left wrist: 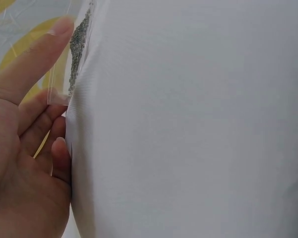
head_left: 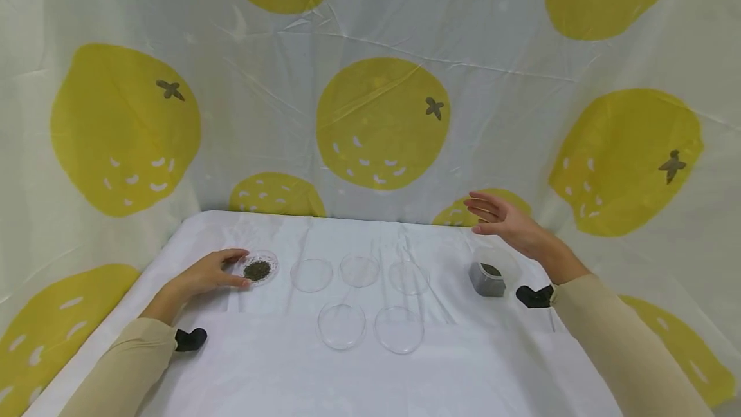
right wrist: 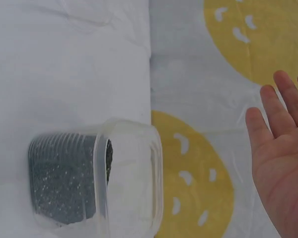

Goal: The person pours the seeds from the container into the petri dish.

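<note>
6 round dishes (head_left: 342, 327), 1 tub (head_left: 487, 285)

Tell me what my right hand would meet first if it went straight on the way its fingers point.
Probably the fruit-print curtain at the back; I see nothing between it and your right hand, though depth is hard to judge here.

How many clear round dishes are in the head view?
6: the grain-bearing dish gripped by the left hand; beside it in a row, left dish, middle dish, right dish; nearer, front-left dish, front-right dish. Stacked ones might be hidden.
</note>
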Demonstrator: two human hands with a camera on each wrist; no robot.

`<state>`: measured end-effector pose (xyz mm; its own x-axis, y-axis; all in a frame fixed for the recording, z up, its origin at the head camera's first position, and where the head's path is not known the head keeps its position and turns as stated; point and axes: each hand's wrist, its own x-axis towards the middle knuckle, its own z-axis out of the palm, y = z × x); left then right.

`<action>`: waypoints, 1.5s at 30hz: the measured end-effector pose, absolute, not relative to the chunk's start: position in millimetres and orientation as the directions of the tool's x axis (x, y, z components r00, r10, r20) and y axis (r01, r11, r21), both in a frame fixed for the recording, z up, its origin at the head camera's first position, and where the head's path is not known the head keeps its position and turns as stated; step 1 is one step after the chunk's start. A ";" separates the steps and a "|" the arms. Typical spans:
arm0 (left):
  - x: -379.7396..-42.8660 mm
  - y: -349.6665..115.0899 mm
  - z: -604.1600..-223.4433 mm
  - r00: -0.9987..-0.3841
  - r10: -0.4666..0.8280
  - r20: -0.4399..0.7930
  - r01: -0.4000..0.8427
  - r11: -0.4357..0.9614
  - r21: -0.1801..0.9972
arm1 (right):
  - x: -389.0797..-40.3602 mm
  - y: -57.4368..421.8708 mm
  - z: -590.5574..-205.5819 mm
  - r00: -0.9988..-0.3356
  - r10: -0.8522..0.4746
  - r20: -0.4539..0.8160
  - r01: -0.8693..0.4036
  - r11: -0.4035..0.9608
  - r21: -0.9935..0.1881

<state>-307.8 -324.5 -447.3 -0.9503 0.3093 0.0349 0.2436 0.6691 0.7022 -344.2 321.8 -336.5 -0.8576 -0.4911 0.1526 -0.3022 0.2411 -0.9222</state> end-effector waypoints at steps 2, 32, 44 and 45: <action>-307.2 -325.8 -448.2 -0.951 0.306 0.032 0.239 0.669 0.704 | -346.7 313.4 -334.6 -0.849 -0.507 0.149 -0.299 0.229 -0.926; -310.2 -329.2 -453.1 -0.952 0.304 0.038 0.240 0.663 0.709 | -363.1 189.0 -343.6 -0.752 -0.649 0.116 -0.252 0.120 -0.960; -312.8 -326.8 -452.8 -0.952 0.302 0.045 0.241 0.655 0.716 | -369.7 141.3 -354.9 -0.706 -0.696 0.132 -0.252 0.073 -0.965; -312.8 -327.1 -453.0 -0.953 0.301 0.043 0.239 0.656 0.716 | -370.2 136.8 -356.7 -0.701 -0.701 0.128 -0.254 0.078 -0.964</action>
<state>-312.8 -327.1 -453.0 -0.9526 0.3011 0.0427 0.2394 0.6556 0.7162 -370.2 136.8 -356.7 -0.7013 -0.7013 0.1280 -0.2538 0.0778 -0.9641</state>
